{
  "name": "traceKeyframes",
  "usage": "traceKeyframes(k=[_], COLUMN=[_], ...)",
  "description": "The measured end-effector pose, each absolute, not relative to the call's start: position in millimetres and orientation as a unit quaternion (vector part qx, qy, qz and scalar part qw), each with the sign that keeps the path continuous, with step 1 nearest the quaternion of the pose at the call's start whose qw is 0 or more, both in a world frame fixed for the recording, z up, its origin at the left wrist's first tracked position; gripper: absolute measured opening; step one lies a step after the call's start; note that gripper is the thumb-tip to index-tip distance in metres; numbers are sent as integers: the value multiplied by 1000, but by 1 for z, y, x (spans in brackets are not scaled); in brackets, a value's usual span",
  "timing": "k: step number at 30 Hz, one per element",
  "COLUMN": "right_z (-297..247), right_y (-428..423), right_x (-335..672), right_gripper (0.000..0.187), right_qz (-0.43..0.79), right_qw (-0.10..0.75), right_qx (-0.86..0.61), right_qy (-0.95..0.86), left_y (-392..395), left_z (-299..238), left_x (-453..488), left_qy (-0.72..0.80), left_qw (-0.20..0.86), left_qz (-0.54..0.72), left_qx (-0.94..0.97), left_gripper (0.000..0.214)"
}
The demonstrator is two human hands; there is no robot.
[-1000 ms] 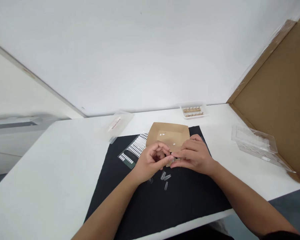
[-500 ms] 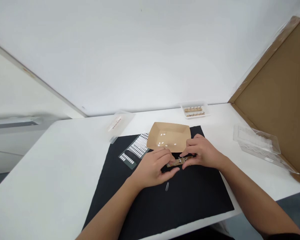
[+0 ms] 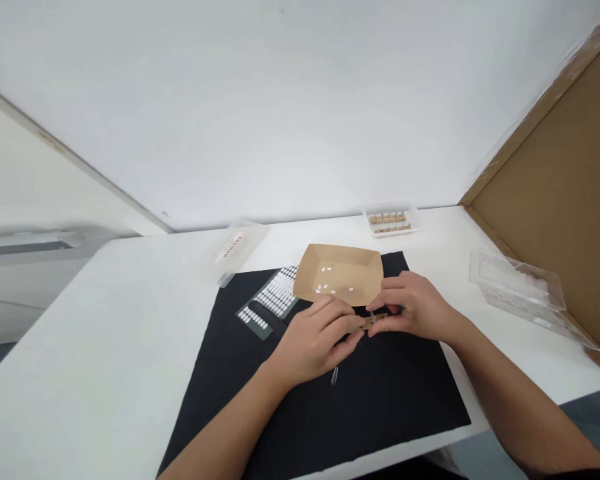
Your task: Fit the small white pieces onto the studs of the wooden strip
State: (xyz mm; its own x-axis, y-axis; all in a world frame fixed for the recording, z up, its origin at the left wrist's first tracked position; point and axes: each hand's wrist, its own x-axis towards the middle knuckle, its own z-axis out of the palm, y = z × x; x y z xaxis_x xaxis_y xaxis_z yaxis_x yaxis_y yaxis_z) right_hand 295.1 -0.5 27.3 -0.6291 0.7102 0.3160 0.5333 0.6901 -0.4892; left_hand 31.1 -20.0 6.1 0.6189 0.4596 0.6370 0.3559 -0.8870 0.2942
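Observation:
My left hand (image 3: 320,340) is closed around the left end of a narrow wooden strip (image 3: 366,325) with small metal holders on it, just above the black cloth (image 3: 380,407). At the strip's right part, my right hand (image 3: 413,308) pinches a small clear nail tip (image 3: 373,317) between thumb and forefinger, upright over the strip. Fingers hide much of both pieces. On the cloth below my left hand lies another clear nail tip (image 3: 335,375). Behind the hands stands a brown paper tray (image 3: 355,257) with several white oval bits in it.
Left of the tray is a sheet of white oval stickers (image 3: 275,293), a black slim tool (image 3: 266,312) across it. Farther back are a printed plastic pouch (image 3: 235,247) and a white tray (image 3: 391,231) of similar strips. A clear box (image 3: 520,287) stands right, by a cardboard panel (image 3: 555,167).
My left hand has slid slightly right along the strip, its fingers now closer together. The right hand has shifted slightly right, and the clear piece in its pinch shows more upright.

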Motion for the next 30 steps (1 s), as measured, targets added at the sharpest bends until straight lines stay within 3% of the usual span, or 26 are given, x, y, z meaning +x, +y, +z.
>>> traceKeyframes(k=[4, 8, 15, 30], right_z=[35, 40, 33, 43], right_y=[-13, -27, -38, -35], right_x=[287, 284, 285, 286], right_gripper=[39, 36, 31, 32], right_qz=[207, 232, 276, 426], right_qw=[282, 306, 282, 312], right_qx=[-337, -329, -346, -315], right_qy=[-874, -863, -851, -789], left_y=[-26, -33, -37, -33], left_z=[11, 22, 31, 11], left_x=[32, 32, 42, 39], left_qy=[190, 159, 135, 124], left_qw=[19, 0, -37, 26], left_qz=[386, 383, 382, 440], left_qx=[902, 910, 913, 889], left_gripper=[23, 13, 16, 9])
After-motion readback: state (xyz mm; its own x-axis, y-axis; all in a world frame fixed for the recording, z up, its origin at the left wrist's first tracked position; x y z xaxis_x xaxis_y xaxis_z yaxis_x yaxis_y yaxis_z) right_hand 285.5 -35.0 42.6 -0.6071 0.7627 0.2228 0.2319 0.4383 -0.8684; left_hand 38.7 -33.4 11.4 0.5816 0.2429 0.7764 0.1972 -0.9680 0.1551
